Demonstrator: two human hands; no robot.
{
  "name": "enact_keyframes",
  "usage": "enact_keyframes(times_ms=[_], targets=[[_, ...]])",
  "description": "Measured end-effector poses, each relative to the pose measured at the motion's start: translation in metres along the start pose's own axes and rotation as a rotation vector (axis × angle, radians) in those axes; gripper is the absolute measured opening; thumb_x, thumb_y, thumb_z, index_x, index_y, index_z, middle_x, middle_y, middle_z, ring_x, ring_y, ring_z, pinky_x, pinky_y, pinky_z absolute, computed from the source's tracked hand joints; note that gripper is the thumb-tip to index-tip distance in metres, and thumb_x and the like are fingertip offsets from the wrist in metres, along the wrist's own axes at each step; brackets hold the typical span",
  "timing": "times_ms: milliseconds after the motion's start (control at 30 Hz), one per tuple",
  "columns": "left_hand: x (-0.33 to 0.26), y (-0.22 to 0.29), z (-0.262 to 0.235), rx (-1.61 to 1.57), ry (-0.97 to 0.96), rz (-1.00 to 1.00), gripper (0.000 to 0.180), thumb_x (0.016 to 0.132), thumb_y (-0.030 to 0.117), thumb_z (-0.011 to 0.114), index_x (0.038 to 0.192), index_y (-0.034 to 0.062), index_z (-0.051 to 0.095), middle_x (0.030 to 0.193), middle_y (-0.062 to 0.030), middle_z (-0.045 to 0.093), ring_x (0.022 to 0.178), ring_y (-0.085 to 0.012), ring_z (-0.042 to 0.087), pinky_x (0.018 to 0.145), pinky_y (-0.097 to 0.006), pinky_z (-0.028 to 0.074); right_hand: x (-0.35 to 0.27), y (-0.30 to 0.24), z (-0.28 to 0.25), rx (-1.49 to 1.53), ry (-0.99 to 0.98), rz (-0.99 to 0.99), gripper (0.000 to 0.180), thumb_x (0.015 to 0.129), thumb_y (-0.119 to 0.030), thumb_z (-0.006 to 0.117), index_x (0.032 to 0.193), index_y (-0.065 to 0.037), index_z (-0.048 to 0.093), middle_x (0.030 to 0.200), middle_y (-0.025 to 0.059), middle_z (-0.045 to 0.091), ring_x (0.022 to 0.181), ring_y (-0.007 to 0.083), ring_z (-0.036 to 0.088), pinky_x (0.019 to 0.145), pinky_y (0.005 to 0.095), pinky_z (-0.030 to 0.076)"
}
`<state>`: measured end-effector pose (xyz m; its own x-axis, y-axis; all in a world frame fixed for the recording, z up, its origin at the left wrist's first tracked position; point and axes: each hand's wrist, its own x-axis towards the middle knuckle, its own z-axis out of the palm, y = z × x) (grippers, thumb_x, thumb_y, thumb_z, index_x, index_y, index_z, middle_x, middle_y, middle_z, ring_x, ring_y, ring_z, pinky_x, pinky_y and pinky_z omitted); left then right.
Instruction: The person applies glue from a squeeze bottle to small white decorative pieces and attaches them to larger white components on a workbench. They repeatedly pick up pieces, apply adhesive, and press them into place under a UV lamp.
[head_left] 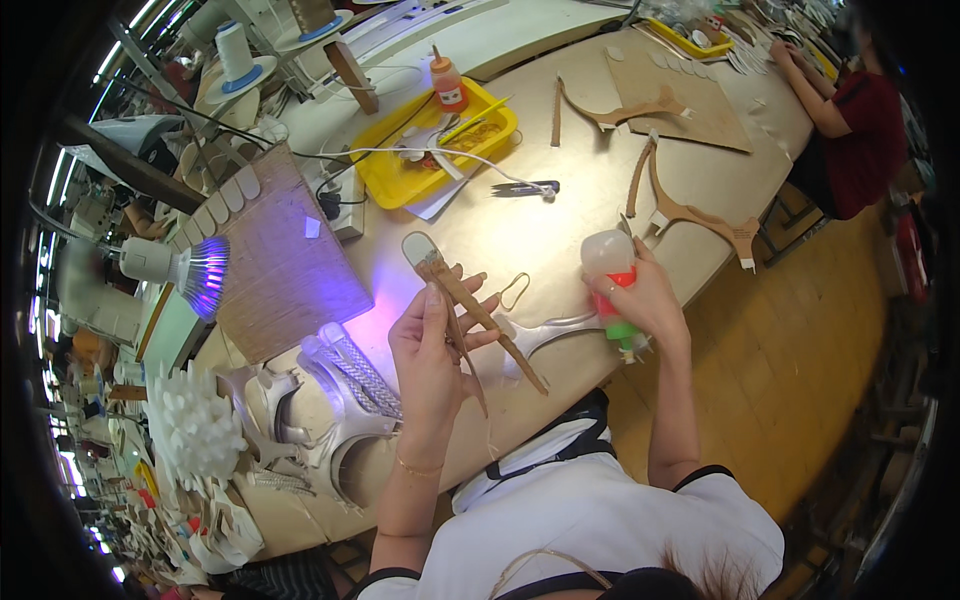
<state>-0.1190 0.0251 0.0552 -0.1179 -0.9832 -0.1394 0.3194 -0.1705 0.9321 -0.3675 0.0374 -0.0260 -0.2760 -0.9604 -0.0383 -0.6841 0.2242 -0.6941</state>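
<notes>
My left hand [430,335] holds up a brown strap piece [500,345] between thumb and fingers. Its narrow bands hang down toward me, and a rounded pale tab [420,250] tops it. In my right hand [650,295] is a squeeze bottle [607,260] with a whitish body, a red band and a green cap, nozzle pointing down. A small metal tip also sticks out by that hand; its kind is unclear. Below the bottle lies a silvery shoe-upper piece [560,328], partly covered. A thin tan loop [515,291] rests between my hands.
A yellow tray [390,190] holds an orange bottle [448,85] and scraps. Black tweezers [525,189] lie near a white cable. Brown cut pieces [690,213] lie right, silvery braided straps [350,385] left. A lit lamp [195,272] overhangs a board [285,260]. Another person [860,130] sits far right.
</notes>
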Motion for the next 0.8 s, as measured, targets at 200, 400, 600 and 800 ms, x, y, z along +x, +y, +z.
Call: enact_keyframes(times_ms=[200, 400, 600, 800], targets=[[0.020, -0.008, -0.008, -0.002, -0.023, 0.091, 0.040, 0.101, 0.029, 0.041, 0.121, -0.0024, 0.054, 0.111, -0.0170, 0.064, 0.096, -0.0251, 0.067, 0.069, -0.030, 0.059, -0.043, 0.044, -0.043, 0.843, -0.001, 0.312, 0.030, 0.080, -0.022, 0.068, 0.095, 0.004, 0.065, 0.092, 0.0084, 0.064, 0.085, 0.0127, 0.062, 0.071, 0.0271, 0.050], [0.089, -0.097, 0.034, -0.144, -0.112, -0.079, 0.030, 0.092, 0.031, 0.051, 0.101, 0.0027, 0.057, 0.082, -0.0079, 0.059, 0.068, -0.0170, 0.059, 0.052, -0.031, 0.052, -0.004, 0.030, -0.010, 1.192, -0.124, 0.246, 0.034, 0.080, -0.024, 0.068, 0.099, 0.004, 0.062, 0.096, 0.0103, 0.063, 0.083, 0.0134, 0.061, 0.069, 0.0274, 0.051], [0.139, -0.155, 0.066, 0.407, 0.098, -0.072, 0.033, 0.088, 0.032, 0.056, 0.089, -0.0011, 0.055, 0.079, -0.0178, 0.060, 0.069, -0.0284, 0.060, 0.059, -0.041, 0.049, 0.049, -0.084, 0.088, 1.166, -0.608, 0.122, 0.038, 0.080, -0.026, 0.068, 0.103, 0.004, 0.058, 0.100, 0.0121, 0.061, 0.082, 0.0142, 0.060, 0.067, 0.0277, 0.051], [0.145, -0.178, 0.046, 0.722, 0.024, 0.290, 0.017, 0.084, 0.014, 0.055, 0.090, 0.0019, 0.046, 0.101, -0.0199, 0.045, 0.102, -0.0371, 0.045, 0.082, -0.044, 0.042, 0.038, -0.143, 0.134, 1.143, -0.862, 0.077, 0.043, 0.080, -0.028, 0.067, 0.107, 0.004, 0.055, 0.103, 0.0140, 0.059, 0.080, 0.0149, 0.060, 0.066, 0.0280, 0.051]])
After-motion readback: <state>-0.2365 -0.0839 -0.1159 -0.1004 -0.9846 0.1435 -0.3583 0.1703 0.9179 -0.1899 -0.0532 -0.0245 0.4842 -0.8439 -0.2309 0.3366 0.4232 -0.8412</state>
